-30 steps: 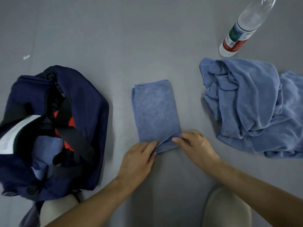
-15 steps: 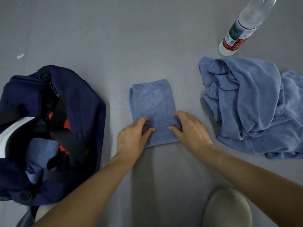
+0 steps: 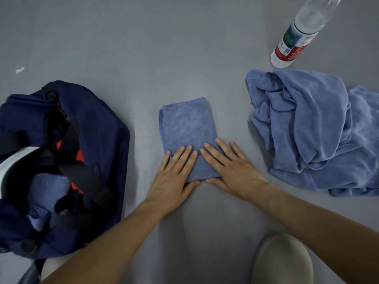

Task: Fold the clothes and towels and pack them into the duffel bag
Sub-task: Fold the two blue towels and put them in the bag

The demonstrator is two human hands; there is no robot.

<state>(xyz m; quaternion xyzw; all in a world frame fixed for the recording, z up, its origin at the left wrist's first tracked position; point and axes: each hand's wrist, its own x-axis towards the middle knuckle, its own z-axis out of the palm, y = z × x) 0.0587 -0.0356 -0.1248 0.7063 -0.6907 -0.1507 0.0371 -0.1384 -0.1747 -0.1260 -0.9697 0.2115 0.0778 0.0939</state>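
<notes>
Pressing the fold flat, I have my left hand [image 3: 174, 177] and right hand [image 3: 231, 171] laid side by side, fingers straight and grasping nothing, on the near end of the small blue towel [image 3: 188, 128], which lies just right of the open navy duffel bag [image 3: 98, 124]. The fold looks done, so next I judge both grips must close round the bundle and carry it into the bag without the layers slipping. Black straps [image 3: 82, 173] half hide what is in the bag, and the crumpled towel heap [image 3: 311, 130] farthest right of it is cut off.
</notes>
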